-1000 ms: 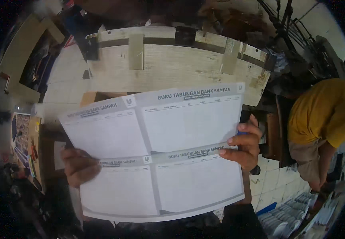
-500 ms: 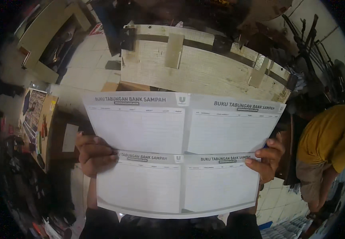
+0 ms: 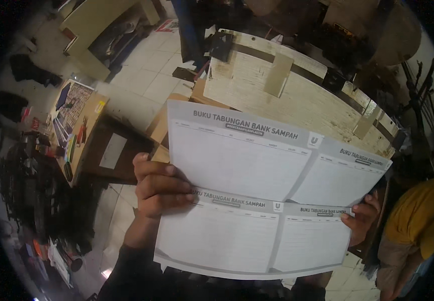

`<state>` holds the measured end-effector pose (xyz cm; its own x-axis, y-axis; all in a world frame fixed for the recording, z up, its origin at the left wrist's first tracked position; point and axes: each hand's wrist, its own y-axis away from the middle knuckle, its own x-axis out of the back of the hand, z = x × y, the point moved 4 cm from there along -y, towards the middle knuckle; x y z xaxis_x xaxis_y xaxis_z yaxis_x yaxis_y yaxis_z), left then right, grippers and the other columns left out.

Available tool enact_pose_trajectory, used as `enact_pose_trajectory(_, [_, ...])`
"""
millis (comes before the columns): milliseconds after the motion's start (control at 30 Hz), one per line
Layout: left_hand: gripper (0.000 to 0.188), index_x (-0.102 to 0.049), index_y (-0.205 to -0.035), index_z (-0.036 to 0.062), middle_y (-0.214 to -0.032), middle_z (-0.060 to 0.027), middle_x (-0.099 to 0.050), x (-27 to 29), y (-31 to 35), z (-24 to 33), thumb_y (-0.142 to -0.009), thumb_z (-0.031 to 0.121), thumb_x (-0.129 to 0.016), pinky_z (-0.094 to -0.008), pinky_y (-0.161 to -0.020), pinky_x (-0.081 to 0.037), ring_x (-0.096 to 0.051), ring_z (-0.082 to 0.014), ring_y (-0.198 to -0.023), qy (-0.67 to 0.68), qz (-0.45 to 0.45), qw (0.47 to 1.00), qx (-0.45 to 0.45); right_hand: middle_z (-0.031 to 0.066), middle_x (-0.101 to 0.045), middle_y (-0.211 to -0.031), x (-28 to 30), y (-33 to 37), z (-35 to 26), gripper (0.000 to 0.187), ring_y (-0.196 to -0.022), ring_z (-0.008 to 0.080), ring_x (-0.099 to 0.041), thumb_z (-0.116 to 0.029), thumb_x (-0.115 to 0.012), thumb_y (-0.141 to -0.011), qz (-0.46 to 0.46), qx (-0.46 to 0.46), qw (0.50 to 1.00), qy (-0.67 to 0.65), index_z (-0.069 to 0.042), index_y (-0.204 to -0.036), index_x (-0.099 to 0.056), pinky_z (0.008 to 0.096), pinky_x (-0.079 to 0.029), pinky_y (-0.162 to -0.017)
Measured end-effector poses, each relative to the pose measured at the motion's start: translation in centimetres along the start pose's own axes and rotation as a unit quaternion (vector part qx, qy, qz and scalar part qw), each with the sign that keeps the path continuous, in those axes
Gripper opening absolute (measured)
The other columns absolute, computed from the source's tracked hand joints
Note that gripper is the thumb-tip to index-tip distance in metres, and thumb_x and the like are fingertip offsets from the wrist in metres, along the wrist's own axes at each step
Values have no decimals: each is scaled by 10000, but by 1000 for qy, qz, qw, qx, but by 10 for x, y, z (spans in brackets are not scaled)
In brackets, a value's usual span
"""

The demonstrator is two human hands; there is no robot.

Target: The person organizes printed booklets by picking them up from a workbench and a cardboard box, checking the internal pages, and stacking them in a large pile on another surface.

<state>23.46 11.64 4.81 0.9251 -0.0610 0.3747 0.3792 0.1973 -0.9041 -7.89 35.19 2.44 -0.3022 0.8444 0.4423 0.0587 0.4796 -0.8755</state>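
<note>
— "Tilted down toward the right now, the printed sheet hung almost level a moment earlier. Whose grip?"

— "Both hands: the left hand pinches its left edge, the right hand its right."

— "And the room?"

— "Beyond it, a pale panel crossed by a dark strip; left, a cluttered wooden table near floor tiles; right, a person in mustard."
</note>
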Motion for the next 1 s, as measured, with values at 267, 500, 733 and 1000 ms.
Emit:
enact_pose_trajectory(267, [921,-378,-1450,128,-1398,-225,-395,-8,75,-38,-702,422,-829,-494,-983,-408,-497,-362,-1208,18,-48,907,418,90,-648,-1098,-46,47,-10,553,-991,196,-604,-236,-833,-745,-6,-523,786,-329,41,-1153,-585,352,-471,-898])
enact_pose_trajectory(500, [427,-602,-1227,144,-1232,-92,-609,-90,120,30,-846,310,-701,-427,-952,-420,-587,-252,-1123,140,-370,881,259,99,-640,-1076,-100,37,-37,557,-989,222,-608,-155,-792,-766,-187,-556,753,-297,-4,-1239,-541,354,-465,-899])
enact_pose_trajectory(733, [201,-646,-998,144,-849,-76,-645,-73,122,14,-856,285,-631,-442,-754,-488,-654,-278,-847,111,-425,852,286,64,-702,-904,-129,-35,-62,231,-896,219,-648,-249,-729,-790,-551,-44,833,-21,-84,-950,-705,429,-450,-854])
enact_pose_trajectory(1000, [255,-663,-1086,68,-814,-85,-688,14,225,-127,-916,258,-643,-363,-651,-514,-660,-183,-720,155,-271,668,676,152,-684,-989,-109,-106,-26,293,-864,333,-662,-226,-724,-794,-290,-128,945,-76,-52,-1025,-676,423,-496,-861])
